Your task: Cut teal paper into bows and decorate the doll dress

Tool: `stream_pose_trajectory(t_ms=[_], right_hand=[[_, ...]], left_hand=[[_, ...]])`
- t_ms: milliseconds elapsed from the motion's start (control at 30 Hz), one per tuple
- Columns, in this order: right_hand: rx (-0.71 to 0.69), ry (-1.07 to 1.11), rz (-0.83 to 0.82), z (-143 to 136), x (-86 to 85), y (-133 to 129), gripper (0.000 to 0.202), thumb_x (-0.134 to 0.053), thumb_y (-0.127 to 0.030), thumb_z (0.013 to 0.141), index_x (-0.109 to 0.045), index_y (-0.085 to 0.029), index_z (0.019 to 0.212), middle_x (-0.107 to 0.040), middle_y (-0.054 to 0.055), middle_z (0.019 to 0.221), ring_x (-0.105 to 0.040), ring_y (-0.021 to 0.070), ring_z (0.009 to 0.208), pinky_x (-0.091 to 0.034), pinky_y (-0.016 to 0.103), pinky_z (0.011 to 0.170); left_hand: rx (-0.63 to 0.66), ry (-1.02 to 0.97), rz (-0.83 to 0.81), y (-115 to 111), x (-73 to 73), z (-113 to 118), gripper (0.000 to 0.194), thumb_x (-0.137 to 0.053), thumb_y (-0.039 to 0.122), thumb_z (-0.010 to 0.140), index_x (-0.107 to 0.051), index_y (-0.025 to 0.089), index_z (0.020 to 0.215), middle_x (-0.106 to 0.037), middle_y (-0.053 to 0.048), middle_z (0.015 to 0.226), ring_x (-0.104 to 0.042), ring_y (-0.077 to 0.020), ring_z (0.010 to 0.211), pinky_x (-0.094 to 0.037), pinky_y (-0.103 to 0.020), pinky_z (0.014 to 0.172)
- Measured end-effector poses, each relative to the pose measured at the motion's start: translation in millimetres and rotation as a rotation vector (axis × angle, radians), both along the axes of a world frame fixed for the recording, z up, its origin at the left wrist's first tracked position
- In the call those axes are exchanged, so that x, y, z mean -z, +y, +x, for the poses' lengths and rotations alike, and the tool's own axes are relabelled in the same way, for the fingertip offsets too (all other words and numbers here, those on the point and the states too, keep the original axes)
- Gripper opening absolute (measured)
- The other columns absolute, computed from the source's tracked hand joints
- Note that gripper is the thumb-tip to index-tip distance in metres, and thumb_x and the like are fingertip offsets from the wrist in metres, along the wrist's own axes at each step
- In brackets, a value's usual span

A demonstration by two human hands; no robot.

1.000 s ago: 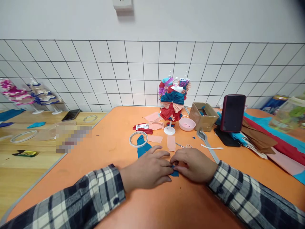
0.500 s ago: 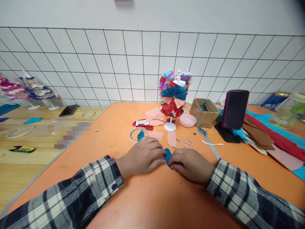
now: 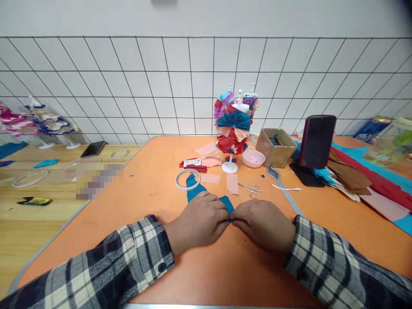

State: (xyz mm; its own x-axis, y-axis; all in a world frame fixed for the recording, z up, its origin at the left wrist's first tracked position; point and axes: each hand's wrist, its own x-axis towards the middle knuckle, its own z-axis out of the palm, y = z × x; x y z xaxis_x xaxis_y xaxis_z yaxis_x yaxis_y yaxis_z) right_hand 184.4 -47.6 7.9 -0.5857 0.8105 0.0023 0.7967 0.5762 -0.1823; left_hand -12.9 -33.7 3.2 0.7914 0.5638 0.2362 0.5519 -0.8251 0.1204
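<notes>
My left hand (image 3: 203, 222) and my right hand (image 3: 262, 224) meet over the orange table. Their fingertips pinch a small piece of blue crepe paper (image 3: 227, 204) between them, its lower end hidden by the fingers. More blue paper (image 3: 195, 194) lies just beyond my left hand, partly beneath a roll of clear tape (image 3: 186, 189). Whether it joins the piece in my fingers cannot be seen. Small scissors (image 3: 253, 189) and a pale pink paper strip (image 3: 232, 184) rest beyond my right hand.
A doll-size dress stand (image 3: 229, 166) with ruffled paper layers rises behind, near a pink bowl (image 3: 253, 159) and a cardboard box (image 3: 277, 150). At right stand a phone (image 3: 317, 141) and coloured paper sheets (image 3: 350, 176). A wooden table (image 3: 48, 227) adjoins at left.
My hands have come closer together, with the left shifting right and the fingertips now meeting on the blue paper. More blue paper shows beside the tape roll. The view has tilted slightly.
</notes>
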Motion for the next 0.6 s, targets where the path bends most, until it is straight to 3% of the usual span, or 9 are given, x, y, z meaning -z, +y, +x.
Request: stream_pose_trajectory(t_ms=[133,300,400,467,600], right_hand=[[0.015,0.014,0.023,-0.9,2.2,-0.3,0.020,-0.050,-0.023,0.092,-0.067,-0.023,0.083,-0.068,0.001,0.080,-0.061,0.0182,0.078,-0.033,0.028,0.064],[0.102,0.130,-0.003,-0.5,5.7,3.6,0.007,-0.057,-0.021,0.084,-0.063,-0.024,0.087,-0.068,-0.001,0.079,-0.060,0.0175,0.075,-0.031,0.027,0.062],[0.126,0.158,-0.020,-1.2,6.4,4.6,0.007,-0.057,-0.020,0.084,-0.063,-0.023,0.083,-0.068,-0.001,0.077,-0.059,0.0170,0.074,-0.032,0.026,0.062],[0.121,0.177,-0.033,-1.8,6.8,4.9,0.008,-0.057,-0.019,0.084,-0.064,-0.023,0.082,-0.067,-0.001,0.078,-0.059,0.0165,0.075,-0.033,0.026,0.064],[0.082,0.173,-0.013,-1.9,8.9,5.0,0.014,-0.057,-0.020,0.087,-0.069,-0.023,0.082,-0.065,0.001,0.082,-0.057,0.0162,0.079,-0.035,0.027,0.068]], left_hand=[[-0.007,0.010,-0.030,-2.1,-2.6,-0.3,0.018,-0.050,0.026,0.090,-0.066,0.022,0.083,-0.067,0.000,0.079,-0.058,-0.0180,0.079,-0.038,-0.034,0.072],[-0.098,-0.021,-0.114,-5.4,-4.8,5.4,0.022,-0.063,0.042,0.082,-0.065,0.021,0.090,-0.069,-0.002,0.085,-0.060,-0.0206,0.084,-0.039,-0.036,0.079],[-0.135,-0.007,-0.055,-5.7,-1.5,9.2,0.013,-0.055,0.029,0.088,-0.066,0.022,0.086,-0.070,-0.001,0.082,-0.061,-0.0194,0.081,-0.037,-0.038,0.082],[-0.134,-0.007,-0.003,-4.8,1.2,9.8,0.019,-0.050,0.022,0.089,-0.068,0.022,0.084,-0.070,0.000,0.079,-0.061,-0.0182,0.079,-0.036,-0.039,0.084],[-0.101,0.009,0.058,-2.6,3.8,7.5,0.024,-0.047,0.023,0.092,-0.069,0.021,0.082,-0.068,-0.001,0.077,-0.058,-0.0184,0.077,-0.037,-0.037,0.080]])
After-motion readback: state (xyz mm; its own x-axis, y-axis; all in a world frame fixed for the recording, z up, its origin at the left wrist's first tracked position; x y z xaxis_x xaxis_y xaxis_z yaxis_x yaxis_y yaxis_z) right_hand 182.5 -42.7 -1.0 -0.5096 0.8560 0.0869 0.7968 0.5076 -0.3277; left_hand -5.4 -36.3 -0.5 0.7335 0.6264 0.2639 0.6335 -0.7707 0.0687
